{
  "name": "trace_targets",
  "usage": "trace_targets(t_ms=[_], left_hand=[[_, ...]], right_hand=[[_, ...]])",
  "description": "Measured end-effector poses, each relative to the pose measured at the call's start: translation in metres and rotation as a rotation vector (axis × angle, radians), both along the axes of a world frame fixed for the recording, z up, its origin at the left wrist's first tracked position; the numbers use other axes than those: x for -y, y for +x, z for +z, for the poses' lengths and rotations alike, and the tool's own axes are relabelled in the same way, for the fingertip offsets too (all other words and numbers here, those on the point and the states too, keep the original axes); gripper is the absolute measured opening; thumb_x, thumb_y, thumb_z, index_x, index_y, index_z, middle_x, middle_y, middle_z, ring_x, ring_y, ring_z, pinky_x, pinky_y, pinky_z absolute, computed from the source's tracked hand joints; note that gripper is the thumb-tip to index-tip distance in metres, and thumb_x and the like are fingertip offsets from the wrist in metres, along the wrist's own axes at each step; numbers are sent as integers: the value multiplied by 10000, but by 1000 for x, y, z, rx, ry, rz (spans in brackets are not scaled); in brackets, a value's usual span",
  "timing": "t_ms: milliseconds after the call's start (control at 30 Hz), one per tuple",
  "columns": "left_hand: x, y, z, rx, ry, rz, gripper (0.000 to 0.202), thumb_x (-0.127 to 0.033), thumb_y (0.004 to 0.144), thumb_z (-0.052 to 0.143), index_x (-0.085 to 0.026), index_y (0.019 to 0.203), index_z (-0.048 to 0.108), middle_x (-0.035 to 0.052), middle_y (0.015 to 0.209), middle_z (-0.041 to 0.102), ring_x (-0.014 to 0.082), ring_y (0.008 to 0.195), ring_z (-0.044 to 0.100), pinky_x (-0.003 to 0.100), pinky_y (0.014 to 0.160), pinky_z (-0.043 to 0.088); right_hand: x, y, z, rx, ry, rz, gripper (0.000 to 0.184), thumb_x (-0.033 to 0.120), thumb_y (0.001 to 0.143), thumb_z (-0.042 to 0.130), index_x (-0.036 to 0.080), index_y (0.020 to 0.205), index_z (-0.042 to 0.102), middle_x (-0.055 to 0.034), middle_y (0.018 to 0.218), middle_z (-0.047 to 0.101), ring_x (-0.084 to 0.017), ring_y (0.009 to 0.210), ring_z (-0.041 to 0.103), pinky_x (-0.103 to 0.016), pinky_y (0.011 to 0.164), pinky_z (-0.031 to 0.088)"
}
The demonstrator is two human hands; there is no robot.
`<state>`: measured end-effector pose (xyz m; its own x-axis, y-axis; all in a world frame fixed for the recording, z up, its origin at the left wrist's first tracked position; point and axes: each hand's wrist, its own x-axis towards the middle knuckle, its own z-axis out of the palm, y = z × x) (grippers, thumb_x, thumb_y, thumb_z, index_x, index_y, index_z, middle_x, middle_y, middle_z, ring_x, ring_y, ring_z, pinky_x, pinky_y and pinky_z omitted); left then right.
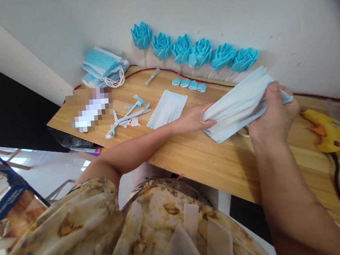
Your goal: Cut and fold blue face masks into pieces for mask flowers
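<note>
A stack of light blue face masks (235, 104) is held above the wooden table (189, 153). My left hand (197, 117) grips its near left end, fingers closed under the stack. My right hand (274, 111) wraps round its far right end with the thumb on top. One flat mask piece (167, 108) lies on the table to the left of my hands.
Several blue mask flowers (181, 48) lean against the wall, with small folded petals (188, 83) below them. A pile of masks (103, 68) sits at the far left corner, cut strips (128, 117) nearby. A yellow glue gun (326, 129) lies at the right.
</note>
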<state>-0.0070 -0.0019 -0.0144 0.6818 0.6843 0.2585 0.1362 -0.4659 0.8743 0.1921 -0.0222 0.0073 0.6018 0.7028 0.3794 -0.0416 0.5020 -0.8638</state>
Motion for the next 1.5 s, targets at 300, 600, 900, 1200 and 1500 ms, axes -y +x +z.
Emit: trace_targets(t_ms=[300,600,900,1200,1500], left_hand=[[1,1,1,-31,-27,13,554,-206,868,654,-141,1414,592,123,1393,668,295,1274,622,401,1110,470],[2,0,2,-21,-11,10,513,-206,872,655,-154,1380,613,116,1352,688,304,1245,631,435,1104,468],[1,1,1,-32,-15,5,490,-202,876,655,-143,1360,610,116,1372,679,278,1252,625,404,1113,461],[1,1,1,-42,-35,10,494,-202,860,654,-158,1351,629,111,1360,688,293,1228,637,426,1093,473],[2,1,2,-80,-25,25,458,-209,871,647,-121,1320,630,116,1277,706,283,1178,651,395,1058,487]], right_hand=[[2,-2,2,28,-22,-4,522,602,660,848,196,652,520,63,642,438,-85,641,432,-251,610,384],[1,-3,1,35,-9,5,530,595,710,820,203,645,470,63,642,394,-95,658,448,-253,620,375],[3,-4,4,26,-4,24,546,603,704,816,203,635,452,60,650,382,-90,656,419,-253,630,360],[2,-7,5,3,-6,13,558,627,660,840,211,621,470,54,645,397,-102,666,415,-265,646,380],[3,-6,3,-30,30,37,514,552,714,845,210,620,473,59,639,408,-96,665,454,-262,679,440]])
